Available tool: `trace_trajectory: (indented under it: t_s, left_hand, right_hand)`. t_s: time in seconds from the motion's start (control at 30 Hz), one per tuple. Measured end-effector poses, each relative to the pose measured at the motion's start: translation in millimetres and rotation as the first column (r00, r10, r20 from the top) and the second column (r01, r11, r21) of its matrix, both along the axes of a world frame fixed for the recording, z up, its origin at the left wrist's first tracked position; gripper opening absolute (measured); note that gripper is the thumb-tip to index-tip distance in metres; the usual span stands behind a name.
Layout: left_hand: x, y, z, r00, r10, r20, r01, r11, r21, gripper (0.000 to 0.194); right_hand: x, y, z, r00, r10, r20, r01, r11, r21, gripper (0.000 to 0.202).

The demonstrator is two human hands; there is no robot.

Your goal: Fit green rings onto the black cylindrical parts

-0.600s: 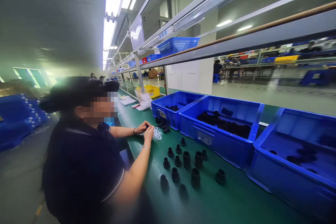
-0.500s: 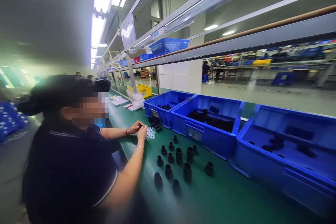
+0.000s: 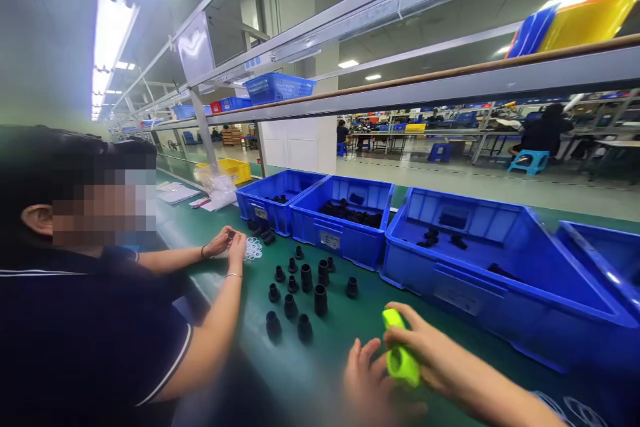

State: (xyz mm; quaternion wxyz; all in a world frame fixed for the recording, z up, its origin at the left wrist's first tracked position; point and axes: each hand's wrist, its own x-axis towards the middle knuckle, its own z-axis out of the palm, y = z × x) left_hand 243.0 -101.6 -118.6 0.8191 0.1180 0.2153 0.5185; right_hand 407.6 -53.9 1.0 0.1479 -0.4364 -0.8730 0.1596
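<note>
No legible writing anywhere; small white labels on the bin fronts too blurred to read. Far left, co-worker in dark polo (image 3: pixel 90 340), both hands together near a heap of clear rings (image 3: pixel 253 248) on the green bench top (image 3: pixel 330 353). Yellow bin (image 3: pixel 231 169) behind, contents not visible. Loose black cylindrical fittings (image 3: pixel 303 293) standing upright in a cluster on the bench. First blue bin (image 3: pixel 273 203): few black parts. Second blue bin (image 3: pixel 345 223): a larger layer of black parts. Third, largest blue bin (image 3: pixel 480 267): scattered few black parts. Blue basket (image 3: pixel 278 87) on overhead shelf. Foreground: left hand (image 3: pixel 370 383) open, fingers loosely spread, just beside and left of lime-green tool (image 3: pixel 400 350), holding nothing. Right hand (image 3: pixel 425 353) closed around that tool, gripping it from the right, above bench, just in front of the third bin.
</note>
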Motion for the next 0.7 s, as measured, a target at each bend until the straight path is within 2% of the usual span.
trace_trajectory:
  t_s: [0.1, 0.2, 0.37, 0.5, 0.6, 0.7]
  left_hand:
    - [-6.5, 2.0, -9.0, 1.0, 0.005, -0.016, -0.005, 1.0, 0.028, 0.046]
    - [-10.7, 5.2, -20.3, 0.996, 0.01, -0.088, -0.009, 1.0, 0.009, 0.045]
    - [-10.8, 12.6, -36.3, 0.984, -0.03, -0.175, 0.032, 0.999, 0.007, 0.034]
    - [-16.3, 18.3, -51.1, 0.982, -0.062, -0.181, 0.059, 0.998, -0.021, 0.026]
    - [-29.7, 19.2, -63.1, 0.976, -0.097, -0.194, 0.097, 0.995, -0.007, 0.022]
    - [-47.6, 12.0, -72.4, 0.968, -0.095, -0.231, 0.118, 0.989, 0.085, 0.025]
  right_hand:
    - [-43.0, -10.2, -22.8, 0.994, 0.041, 0.101, -0.029, 0.993, -0.11, 0.026]
    - [-58.4, -14.4, -33.0, 0.986, 0.053, 0.158, -0.02, 0.979, -0.205, 0.037]
    - [-47.3, -9.0, -26.4, 0.997, 0.052, 0.064, -0.032, 0.96, -0.279, 0.05]
    - [-39.2, -4.3, -14.4, 0.995, 0.044, -0.09, -0.07, 0.948, -0.31, 0.033]
    - [-37.3, -0.6, -12.7, 0.988, -0.035, -0.15, -0.012, 0.953, -0.302, 0.028]
    - [-38.8, 3.6, -18.4, 0.984, -0.11, -0.138, 0.067, 0.956, -0.285, 0.032]
